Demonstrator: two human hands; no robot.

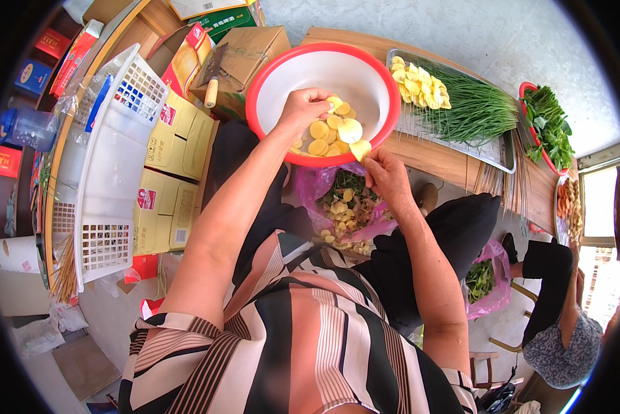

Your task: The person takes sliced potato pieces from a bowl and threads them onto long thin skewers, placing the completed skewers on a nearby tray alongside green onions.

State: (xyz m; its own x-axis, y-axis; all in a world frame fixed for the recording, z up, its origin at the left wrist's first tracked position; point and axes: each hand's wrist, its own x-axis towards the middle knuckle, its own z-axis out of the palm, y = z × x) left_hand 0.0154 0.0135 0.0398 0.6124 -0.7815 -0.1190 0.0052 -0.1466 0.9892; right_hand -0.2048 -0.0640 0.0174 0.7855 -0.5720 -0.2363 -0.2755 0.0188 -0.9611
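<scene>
A white basin with a red rim (391, 98) stands before me, with round yellow potato slices (318, 130) in its near part. My left hand (305, 107) is inside the basin and pinches a pale slice. Over the near right rim, my right hand (389, 173) holds the edge of another slice (360, 150); a large slice (350, 131) touches it, and what supports that one is unclear. To the right of the basin, a metal tray (418, 127) carries a pile of slices on thin skewers (418, 85) beside long green chives (467, 106).
A cleaver (214, 77) lies on a cardboard box (253, 52) at the left, near a white plastic crate (103, 176). Below the basin is a pink bag (310, 194) of scraps. Leafy greens (550, 121) and loose skewers (517, 181) are at the right; another person (563, 331) sits beyond.
</scene>
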